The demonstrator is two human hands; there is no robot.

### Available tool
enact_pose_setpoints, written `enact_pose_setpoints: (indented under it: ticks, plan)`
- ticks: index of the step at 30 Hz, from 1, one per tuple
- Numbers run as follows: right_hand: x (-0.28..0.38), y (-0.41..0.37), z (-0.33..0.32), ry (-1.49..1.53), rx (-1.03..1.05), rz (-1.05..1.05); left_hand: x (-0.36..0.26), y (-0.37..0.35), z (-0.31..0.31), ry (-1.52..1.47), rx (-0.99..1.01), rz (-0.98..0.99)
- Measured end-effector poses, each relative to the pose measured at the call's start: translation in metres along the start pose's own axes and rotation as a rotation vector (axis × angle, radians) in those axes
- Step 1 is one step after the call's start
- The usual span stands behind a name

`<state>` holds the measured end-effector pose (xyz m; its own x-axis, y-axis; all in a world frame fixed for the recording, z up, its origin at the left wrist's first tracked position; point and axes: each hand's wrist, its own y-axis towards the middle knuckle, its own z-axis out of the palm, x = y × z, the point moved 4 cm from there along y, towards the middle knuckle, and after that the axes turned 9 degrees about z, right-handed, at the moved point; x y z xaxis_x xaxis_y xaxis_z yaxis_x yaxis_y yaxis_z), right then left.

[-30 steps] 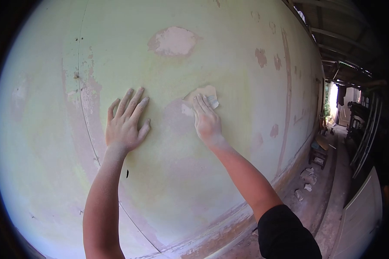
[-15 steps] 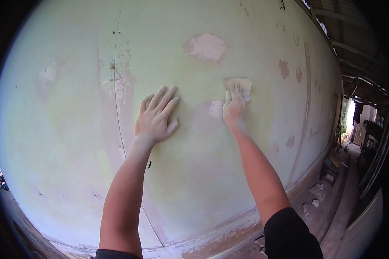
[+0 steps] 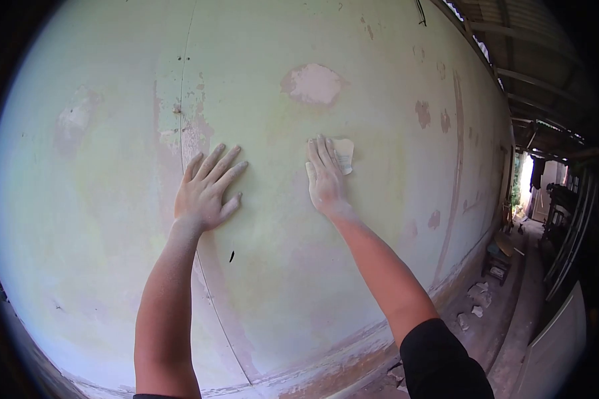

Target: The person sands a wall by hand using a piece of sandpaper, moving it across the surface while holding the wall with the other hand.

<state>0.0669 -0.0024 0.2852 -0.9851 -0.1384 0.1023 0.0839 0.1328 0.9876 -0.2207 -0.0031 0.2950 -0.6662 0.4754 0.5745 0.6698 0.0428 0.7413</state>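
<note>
My left hand [image 3: 208, 193] lies against the pale green painted wall [image 3: 283, 286] with its fingers spread, just right of a vertical seam. White dust coats its fingers and forearm. To the right, my right hand [image 3: 327, 179] presses a piece of sandpaper [image 3: 343, 155] to the wall under flat fingers. The paper's pale back sticks out past the fingers on the right, and its lower face is hidden. Above that hand is a whitish filler patch [image 3: 315, 84] with a pinkish border.
Brownish bare spots [image 3: 422, 114] mark the wall farther right. A narrow passage runs along the right side, with broken white pieces [image 3: 479, 294] on its floor, a small stool [image 3: 496, 259] and a leaning panel [image 3: 554, 346]. Metal roofing [image 3: 539, 33] hangs overhead.
Both hands have shifted left across the wall, the right one carrying the sandpaper to below the filler patch. The view has also moved slightly.
</note>
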Motion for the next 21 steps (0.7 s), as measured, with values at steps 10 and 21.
enact_pose_setpoints:
  ticks: [10, 21]
  plan:
    - [-0.035, 0.031, 0.006, 0.204, -0.146, -0.150, 0.003, -0.006, 0.007, -0.010, -0.068, -0.014]
    - [0.034, 0.024, 0.007, 0.272, -0.148, 0.063, 0.000, -0.007, 0.010, 0.020, -0.106, -0.033]
